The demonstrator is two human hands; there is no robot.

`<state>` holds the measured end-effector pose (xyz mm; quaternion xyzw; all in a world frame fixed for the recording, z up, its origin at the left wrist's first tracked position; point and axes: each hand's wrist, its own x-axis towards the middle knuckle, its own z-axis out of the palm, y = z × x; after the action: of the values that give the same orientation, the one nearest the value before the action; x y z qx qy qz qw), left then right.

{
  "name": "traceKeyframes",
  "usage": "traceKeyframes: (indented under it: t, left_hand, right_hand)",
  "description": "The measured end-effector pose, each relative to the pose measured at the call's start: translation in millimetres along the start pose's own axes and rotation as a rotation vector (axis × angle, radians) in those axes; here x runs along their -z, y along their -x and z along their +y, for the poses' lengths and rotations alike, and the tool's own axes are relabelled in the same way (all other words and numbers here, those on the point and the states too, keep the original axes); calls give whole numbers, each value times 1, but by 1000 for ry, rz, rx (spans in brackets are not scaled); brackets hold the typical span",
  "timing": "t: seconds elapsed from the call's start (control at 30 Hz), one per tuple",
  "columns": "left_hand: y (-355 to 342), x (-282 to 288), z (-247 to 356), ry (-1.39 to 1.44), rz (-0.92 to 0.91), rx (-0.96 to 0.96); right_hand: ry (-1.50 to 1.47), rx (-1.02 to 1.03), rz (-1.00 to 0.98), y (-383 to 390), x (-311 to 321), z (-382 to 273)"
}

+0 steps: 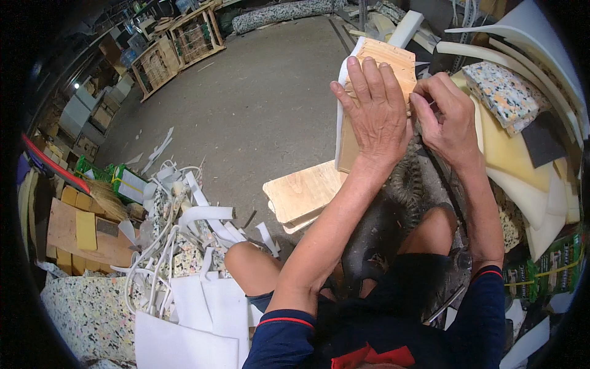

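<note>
A wooden board [393, 55] with white foam along its left edge is held up in front of me, its lower part tan. My left hand [375, 111] lies flat across it, fingers stretched out and spread. At the board's right edge my right hand [445, 117] is closed, thumb and forefinger pinched together. Whatever sits between those fingertips is too small to make out. Below, partly behind my left forearm, lies a pale flat plywood piece [304, 190] with rounded corners, stacked on another.
White foam offcuts [203, 215] and speckled foam sheets [86, 313] pile up at my left. On the right are yellow foam sheets [507, 154] and a speckled foam block [504, 92]. Wooden frames [178, 52] stand far left. A striped, furry-looking shape [407, 184] is below my hands.
</note>
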<state>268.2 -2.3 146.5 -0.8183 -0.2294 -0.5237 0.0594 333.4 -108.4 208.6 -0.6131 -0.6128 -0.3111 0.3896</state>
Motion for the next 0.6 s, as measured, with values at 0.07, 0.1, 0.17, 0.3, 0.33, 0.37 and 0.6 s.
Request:
traceKeyframes:
  t: [0.07,0.1,0.17,0.3,0.33,0.37,0.6]
  left_hand:
    - [-1,-3,0,27,26,-19]
    - [-1,-5,-2,45,34,-19]
    - [0,-3,0,6,25,-3]
    - [3,-2,0,18,7,-18]
    - [3,-2,-1,39,30,-23]
    - [3,-1,-1,19,16,-22]
    - [8,-1,10,75,-11,-34]
  right_hand:
    - [63,12,-61,-3,7,1]
    - [78,70,-37,-3,6,2]
    - [107,114,-64,-2,7,1]
    - [143,203,-9,5,3,4]
    - [119,225,45,6,-1,3]
    - [100,157,65,8,-4,2]
    - [-456,-638,190,25,-12,-3]
